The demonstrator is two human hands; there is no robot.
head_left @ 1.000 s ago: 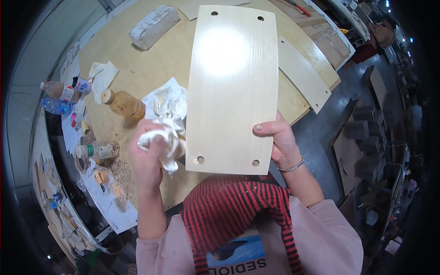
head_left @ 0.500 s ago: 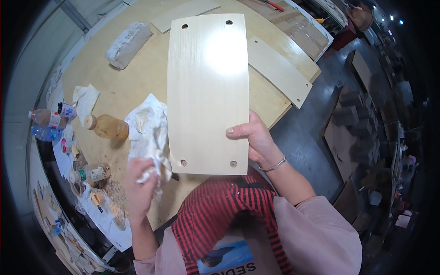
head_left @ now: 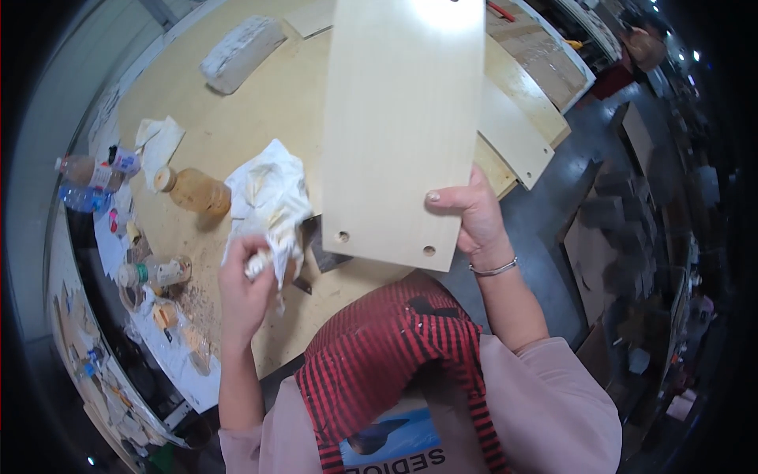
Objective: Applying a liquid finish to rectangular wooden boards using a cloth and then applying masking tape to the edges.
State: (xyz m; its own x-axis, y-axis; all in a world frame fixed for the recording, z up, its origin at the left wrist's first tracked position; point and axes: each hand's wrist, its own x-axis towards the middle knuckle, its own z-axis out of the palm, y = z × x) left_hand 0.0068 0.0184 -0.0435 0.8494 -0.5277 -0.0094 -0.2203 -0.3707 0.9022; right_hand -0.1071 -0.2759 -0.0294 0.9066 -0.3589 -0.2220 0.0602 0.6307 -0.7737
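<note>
A pale rectangular wooden board (head_left: 399, 142), with round holes near its corners, is held up over the table by my right hand (head_left: 476, 217). The thumb lies on the board's face and the other fingers go behind its right edge. Bright light glares off its top end, which runs out of the picture. My left hand (head_left: 246, 284) is closed on a crumpled, stained white cloth (head_left: 272, 193), which spreads away from it to the left of the board. Under the board's lower left corner a dark flat piece (head_left: 325, 253) partly shows on the table.
Left of the cloth lies a bottle of amber liquid (head_left: 193, 192). A white wrapped block (head_left: 242, 54) sits at the far left of the table (head_left: 197, 118). Another drilled board (head_left: 517, 138) lies at the right edge. Several bottles, including a green-capped one (head_left: 154, 273), line the left side.
The board has moved up and to the right in the picture and tilted slightly, uncovering the dark piece. My left hand still grips the cloth and sits a little higher.
</note>
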